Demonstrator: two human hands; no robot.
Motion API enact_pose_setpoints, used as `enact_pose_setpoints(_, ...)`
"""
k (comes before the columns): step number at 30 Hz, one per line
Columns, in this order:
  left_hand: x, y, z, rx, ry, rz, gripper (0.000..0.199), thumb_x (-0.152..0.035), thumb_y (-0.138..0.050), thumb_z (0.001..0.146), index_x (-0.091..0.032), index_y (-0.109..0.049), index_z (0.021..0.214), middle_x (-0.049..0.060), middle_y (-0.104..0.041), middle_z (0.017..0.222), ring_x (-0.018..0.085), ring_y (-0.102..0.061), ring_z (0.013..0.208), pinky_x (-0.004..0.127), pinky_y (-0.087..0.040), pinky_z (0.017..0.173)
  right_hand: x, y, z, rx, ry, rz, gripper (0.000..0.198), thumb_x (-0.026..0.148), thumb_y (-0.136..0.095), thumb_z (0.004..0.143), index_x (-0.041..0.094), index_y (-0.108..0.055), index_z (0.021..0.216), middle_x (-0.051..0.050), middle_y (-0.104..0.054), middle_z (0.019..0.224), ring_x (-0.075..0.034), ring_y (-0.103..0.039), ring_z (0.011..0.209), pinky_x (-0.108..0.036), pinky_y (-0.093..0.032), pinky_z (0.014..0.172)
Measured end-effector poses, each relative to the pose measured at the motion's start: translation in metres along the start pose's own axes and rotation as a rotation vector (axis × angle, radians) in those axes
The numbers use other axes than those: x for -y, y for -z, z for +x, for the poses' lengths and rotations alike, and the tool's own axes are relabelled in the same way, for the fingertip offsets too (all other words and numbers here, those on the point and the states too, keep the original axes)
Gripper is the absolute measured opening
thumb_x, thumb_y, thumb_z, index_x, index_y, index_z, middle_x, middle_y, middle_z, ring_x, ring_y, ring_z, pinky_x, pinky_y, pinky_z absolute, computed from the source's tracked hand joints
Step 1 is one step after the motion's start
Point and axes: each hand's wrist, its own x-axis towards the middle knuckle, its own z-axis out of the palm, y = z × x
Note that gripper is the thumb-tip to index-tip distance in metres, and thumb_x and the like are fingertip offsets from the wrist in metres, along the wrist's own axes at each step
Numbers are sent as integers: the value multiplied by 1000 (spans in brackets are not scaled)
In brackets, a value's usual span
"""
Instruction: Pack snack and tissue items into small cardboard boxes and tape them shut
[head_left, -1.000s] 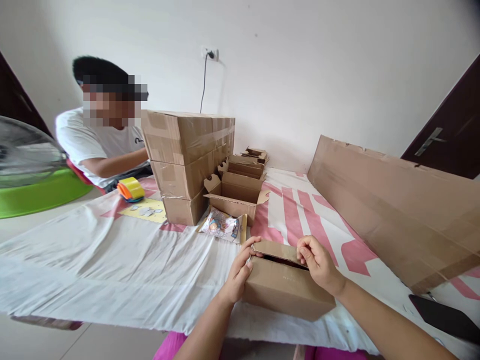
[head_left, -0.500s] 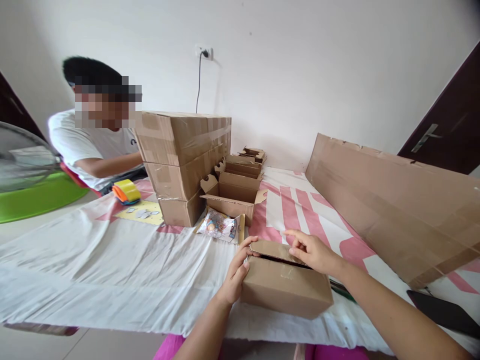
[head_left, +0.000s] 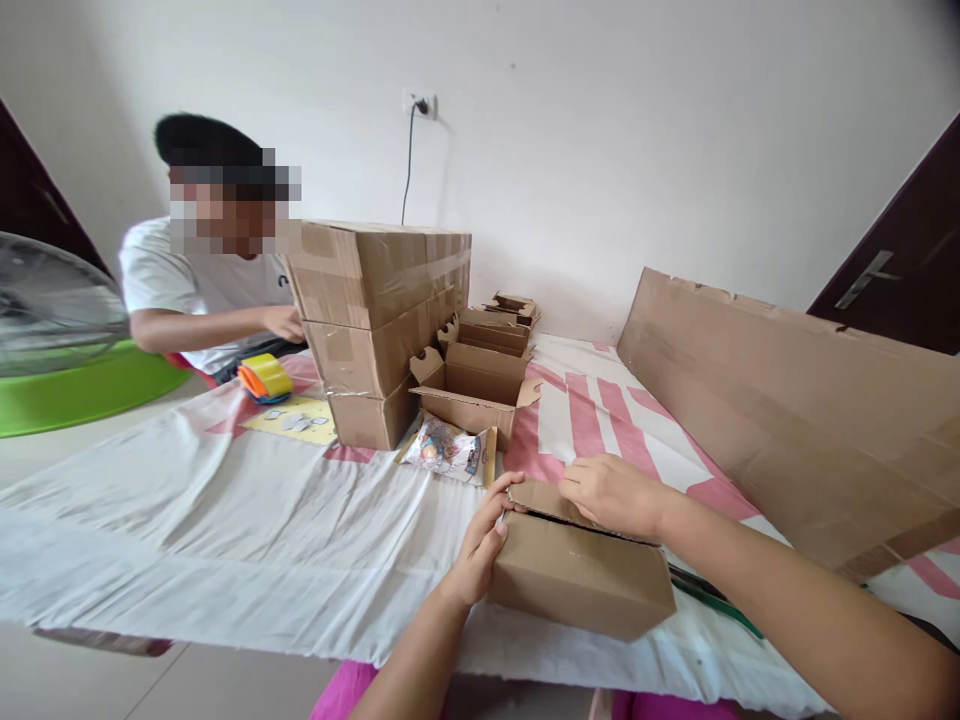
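Observation:
A small brown cardboard box (head_left: 585, 585) lies in front of me near the table's front edge, a narrow dark gap showing along its top flap (head_left: 538, 496). My left hand (head_left: 481, 545) grips its left end, fingers on the top corner and thumb on the near side. My right hand (head_left: 616, 495) is curled over the far edge of the flap, its fingertips partly hidden. Just beyond the box lies a printed snack packet (head_left: 450, 450) with gold edges. Part of a green-handled tool (head_left: 720, 600) shows under my right forearm.
Several open cardboard boxes (head_left: 480, 395) run back in a row beside a stack of taped cartons (head_left: 382, 345). A large cardboard sheet (head_left: 772, 410) stands on the right. On the left are a tape-like yellow and orange roll (head_left: 266, 377), a seated person (head_left: 202, 290) and a fan (head_left: 60, 310).
My right hand has gone from a stretched forefinger to curled fingers on the flap. The view has shifted slightly. The other person's hand now shows beside the carton stack.

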Motion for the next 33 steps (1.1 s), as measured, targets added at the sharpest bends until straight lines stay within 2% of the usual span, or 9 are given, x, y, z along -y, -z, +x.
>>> enact_pose_setpoints(5,-1,0,-1,8,1,8,38,-50,-39,92,-19,-59,100,13,-39,146,34,-33,136,47,-23,111,-4,3,-6,31,-39,68,14,11,-50,82,17,-62,85,-6,-64,83,-18,-56,74,-30,-38,63)
enact_pose_setpoints(8,-1,-1,-1,-5,7,4,39,-50,-38,92,-19,-59,100,13,-39,146,34,-32,136,48,-24,110,-7,2,-18,19,-113,194,15,14,-47,87,17,-62,87,-5,-65,86,-18,-57,78,-30,-41,67)
enact_pose_setpoints(12,3,-3,0,-29,-13,-24,40,-52,-39,91,-19,-61,99,13,-40,145,36,-32,136,49,-24,110,-7,0,-26,-22,-242,456,25,19,-47,92,20,-59,114,-7,-63,109,-19,-59,96,-31,-44,82)
enact_pose_setpoints(14,4,-3,1,-29,-19,-36,40,-51,-39,90,-19,-61,99,13,-40,144,36,-32,136,49,-23,109,-7,0,-26,-12,-266,567,31,17,-50,89,22,-58,119,-6,-61,112,-18,-59,99,-31,-45,86)
enact_pose_setpoints(17,5,0,0,-12,-14,-47,38,-49,-41,90,-19,-62,100,12,-39,145,36,-31,136,49,-23,110,-7,0,-25,7,-239,691,18,13,-52,84,21,-65,95,-3,-63,95,-16,-59,88,-29,-45,80)
enact_pose_setpoints(20,4,4,-3,-3,-15,-72,34,-47,-45,89,-20,-63,98,11,-41,144,36,-31,135,49,-24,109,-9,-1,-32,15,-285,844,9,13,-55,79,19,-61,77,-1,-61,80,-14,-57,75,-26,-45,70)
enact_pose_setpoints(25,1,4,-8,6,-16,-106,32,-47,-49,86,-19,-64,93,11,-45,140,36,-37,131,49,-25,109,-4,-13,-52,-105,-511,1151,18,18,-58,74,19,-59,92,-2,-62,90,-14,-56,79,-28,-46,72)
enact_pose_setpoints(29,1,2,-8,0,-29,-96,31,-46,-48,87,-20,-63,94,11,-45,141,35,-36,133,48,-24,109,9,-15,-66,-235,-645,1302,22,20,-60,70,19,-58,92,-3,-61,91,-14,-56,80,-28,-47,73)
enact_pose_setpoints(33,2,2,-5,11,-17,-81,33,-46,-45,87,-19,-63,95,11,-45,141,35,-34,134,48,-24,110,26,-10,-77,-224,-739,1368,20,21,-64,67,19,-58,86,-1,-61,86,-11,-54,73,-26,-46,67)
